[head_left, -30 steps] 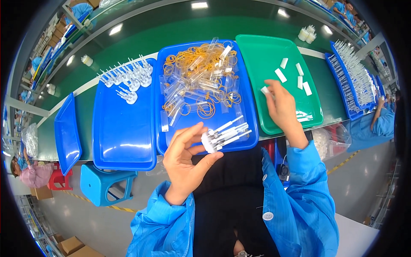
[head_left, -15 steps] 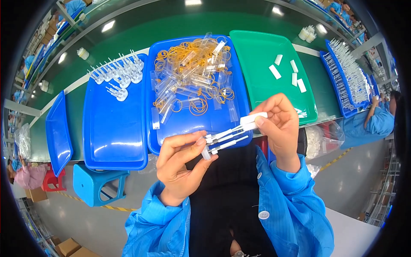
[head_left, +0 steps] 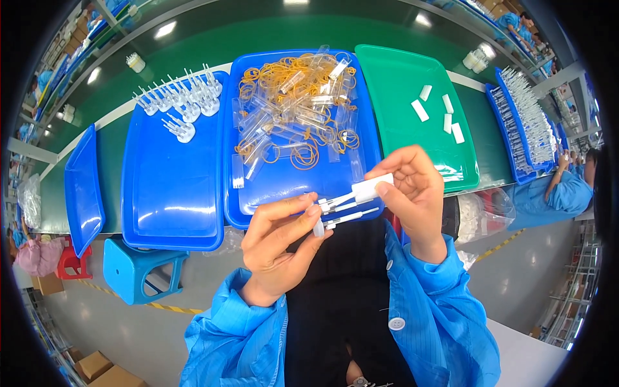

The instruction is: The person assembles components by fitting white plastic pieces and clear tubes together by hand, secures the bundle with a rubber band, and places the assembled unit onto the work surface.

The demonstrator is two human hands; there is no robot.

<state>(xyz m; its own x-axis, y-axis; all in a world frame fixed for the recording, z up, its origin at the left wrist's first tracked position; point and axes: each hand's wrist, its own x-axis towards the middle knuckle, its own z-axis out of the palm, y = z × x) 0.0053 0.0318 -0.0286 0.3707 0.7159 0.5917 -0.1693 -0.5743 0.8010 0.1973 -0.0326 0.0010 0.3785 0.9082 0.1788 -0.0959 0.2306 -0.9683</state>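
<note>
My left hand (head_left: 277,248) is closed round the round base of a white pronged plastic piece (head_left: 348,217), whose thin rods point right. My right hand (head_left: 418,203) pinches a small white rectangular sleeve (head_left: 372,187) between thumb and fingers. The sleeve is at the end of an upper rod and seems to cover its tip. Lower rods stick out bare beside it. Both hands are held above the near edge of a blue tray (head_left: 271,205), which holds orange rubber bands (head_left: 304,156) and clear plastic tubes (head_left: 258,143).
To the right, a green tray (head_left: 406,151) has several white sleeves (head_left: 420,111). The left blue tray (head_left: 171,209) holds several pronged pieces (head_left: 182,131) standing upright. Stacked trays of white rods (head_left: 525,119) stand far right, near a co-worker (head_left: 553,193). A blue stool (head_left: 138,267) is below left.
My right hand has moved slightly left and down, bringing the white sleeve closer to my left hand and further along the rod. The left hand keeps its grip and has shifted slightly right.
</note>
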